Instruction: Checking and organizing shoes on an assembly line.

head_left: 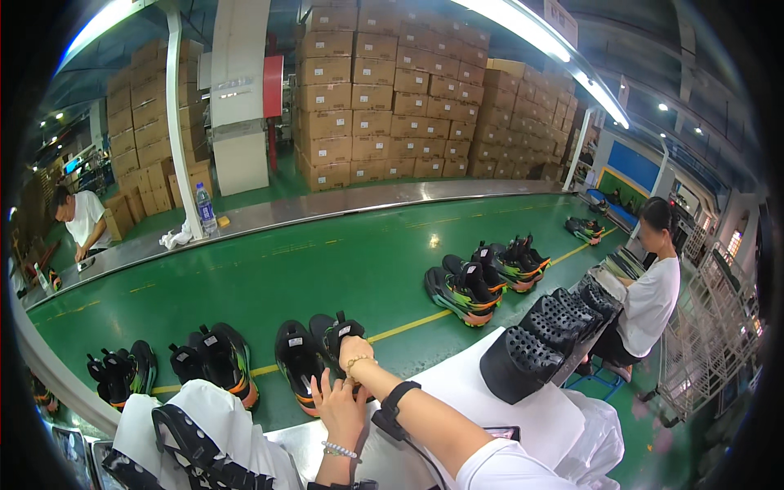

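Note:
A pair of black sneakers with orange and green soles stands on the green conveyor belt in front of me. My right hand (357, 353) grips the right black sneaker (326, 327) of this pair near its collar. Some of its fingers are hidden behind the shoe. Close below, my left hand (340, 406) has its fingers stretched apart, beside the same shoe's lower part; whether it touches the shoe I cannot tell. The left sneaker (296, 349) of the pair stands upright just left of my hands, held by neither.
More sneaker pairs stand on the belt (278, 282), left and farther right. White-covered padding with black straps (219, 425) sits near left. Black perforated forms (535, 343) stand on a white table (457, 392). A co-worker (653, 286) sits right; a bottle (205, 208) stands on the far ledge.

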`<state>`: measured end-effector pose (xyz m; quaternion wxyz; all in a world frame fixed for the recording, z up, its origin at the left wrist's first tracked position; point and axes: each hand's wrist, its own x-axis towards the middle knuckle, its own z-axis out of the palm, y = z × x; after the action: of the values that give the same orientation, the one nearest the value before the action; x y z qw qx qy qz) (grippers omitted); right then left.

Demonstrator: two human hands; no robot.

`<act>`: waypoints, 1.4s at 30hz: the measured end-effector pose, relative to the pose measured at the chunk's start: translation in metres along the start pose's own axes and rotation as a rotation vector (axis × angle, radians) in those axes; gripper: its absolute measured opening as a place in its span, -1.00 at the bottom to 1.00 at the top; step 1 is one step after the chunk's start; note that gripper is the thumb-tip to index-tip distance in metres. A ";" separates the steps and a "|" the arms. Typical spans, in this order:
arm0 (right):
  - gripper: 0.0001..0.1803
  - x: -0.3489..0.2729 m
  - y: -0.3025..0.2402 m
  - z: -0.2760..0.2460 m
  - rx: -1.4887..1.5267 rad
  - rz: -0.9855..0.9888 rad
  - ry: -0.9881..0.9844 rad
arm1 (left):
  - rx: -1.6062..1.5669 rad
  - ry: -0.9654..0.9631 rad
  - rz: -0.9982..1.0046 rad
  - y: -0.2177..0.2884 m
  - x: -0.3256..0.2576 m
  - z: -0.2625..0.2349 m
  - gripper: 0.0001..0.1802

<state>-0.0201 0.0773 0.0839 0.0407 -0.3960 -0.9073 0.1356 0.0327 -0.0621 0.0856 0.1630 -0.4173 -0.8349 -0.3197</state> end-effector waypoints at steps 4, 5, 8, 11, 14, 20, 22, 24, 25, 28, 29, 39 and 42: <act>-0.74 0.006 -0.001 -0.009 0.012 -0.130 -0.179 | 0.008 0.066 -0.011 -0.005 0.001 -0.001 -0.72; -0.75 -0.002 -0.007 -0.019 -0.009 -0.149 -0.172 | 0.005 0.064 -0.013 -0.009 -0.002 -0.003 -0.72; -0.76 -0.004 -0.017 -0.025 -0.104 -0.250 -0.169 | 0.001 0.062 -0.003 -0.011 -0.002 -0.004 -0.71; -0.78 -0.005 -0.018 -0.017 -0.169 -0.306 -0.104 | -0.015 0.053 0.005 -0.010 -0.001 -0.007 -0.72; -0.80 -0.005 -0.009 -0.014 -0.116 -0.299 0.007 | -0.058 0.055 -0.029 -0.007 -0.004 -0.008 -0.73; -0.76 -0.023 0.016 -0.038 0.208 -0.522 -0.078 | -0.120 0.015 -0.052 -0.010 -0.005 -0.015 -0.77; -0.68 -0.048 0.022 -0.043 0.255 -0.482 -0.035 | -0.180 0.388 -0.136 -0.019 -0.007 -0.015 -0.78; -0.54 -0.087 0.031 -0.051 0.326 -0.393 0.238 | -0.090 0.421 -0.161 -0.023 -0.013 -0.025 -0.76; -0.49 -0.098 0.034 -0.043 0.181 -0.392 0.088 | -0.282 0.456 -0.353 -0.023 -0.016 -0.029 -0.75; -0.42 -0.119 0.050 -0.021 0.276 -0.447 -0.158 | -0.729 0.374 -0.655 -0.047 -0.031 -0.014 -0.77; -0.41 -0.126 0.054 -0.020 0.295 -0.501 -0.140 | -0.643 0.344 -0.559 -0.042 -0.032 -0.016 -0.79; -0.43 -0.173 0.067 -0.008 -0.093 -0.558 -0.139 | -0.588 0.287 -0.358 -0.023 -0.087 -0.026 -0.75; -0.41 -0.175 0.072 0.008 -0.044 -0.670 -0.049 | -0.624 0.206 -0.462 -0.027 -0.102 -0.024 -0.71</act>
<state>0.1488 -0.0051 0.0622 0.0529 -0.0730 -0.9904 0.1046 0.0720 -0.1507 0.0383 0.0350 -0.2140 -0.7489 -0.6262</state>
